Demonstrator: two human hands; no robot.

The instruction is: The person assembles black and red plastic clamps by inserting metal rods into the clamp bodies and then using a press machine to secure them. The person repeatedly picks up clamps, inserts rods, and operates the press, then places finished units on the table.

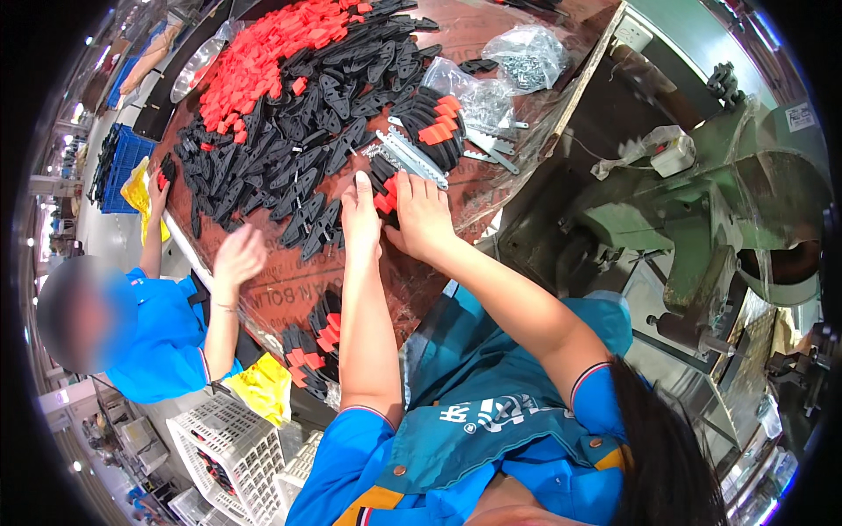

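Observation:
A short stack of black plastic handles with red tabs sits between my two hands at the near edge of the parts. My left hand presses on its left side with the thumb pointing away from me. From the right, my right hand closes over the same stack, its fingers side by side. Just beyond lies a row of silver toothed blades. Another row of black handles with red tabs stands behind the blades. My palms hide the lower part of the stack.
Loose black handles and a pile of red pieces cover much of the brown table. Clear plastic bags lie far right. A co-worker reaches in from the left. A green machine stands right, white crates lower left.

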